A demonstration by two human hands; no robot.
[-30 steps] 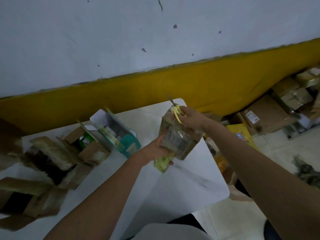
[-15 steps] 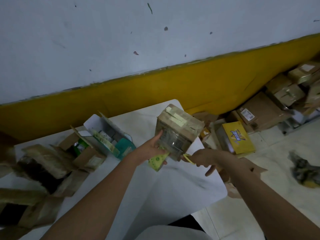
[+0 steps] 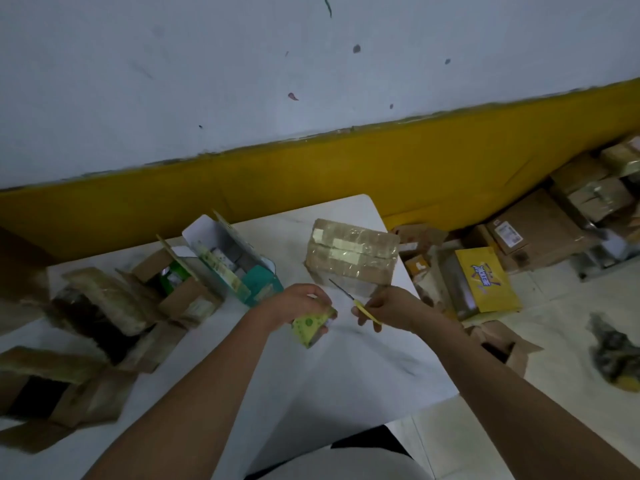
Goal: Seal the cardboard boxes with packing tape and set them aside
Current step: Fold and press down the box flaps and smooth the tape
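A small cardboard box (image 3: 351,256) wrapped in clear tape stands on the white table (image 3: 346,368) near its far right corner, untouched. Just in front of it, my left hand (image 3: 298,303) grips a yellow-green tape roll (image 3: 311,323) above the table. My right hand (image 3: 391,306) holds yellow-handled scissors (image 3: 360,306), their dark blades pointing up-left toward the box's front face. The two hands are a short gap apart.
Several open cardboard boxes (image 3: 104,306) and a white-and-teal carton (image 3: 235,265) crowd the table's left side. On the floor at right lie a yellow box (image 3: 485,278), stacked brown parcels (image 3: 540,226), an open box (image 3: 505,348) and a dark bundle (image 3: 616,355). A wall stands behind.
The taped box went from my hands, held up, down onto the table. My right hand dropped from the box's top with the scissors; my left hand let go of the box and keeps the tape roll.
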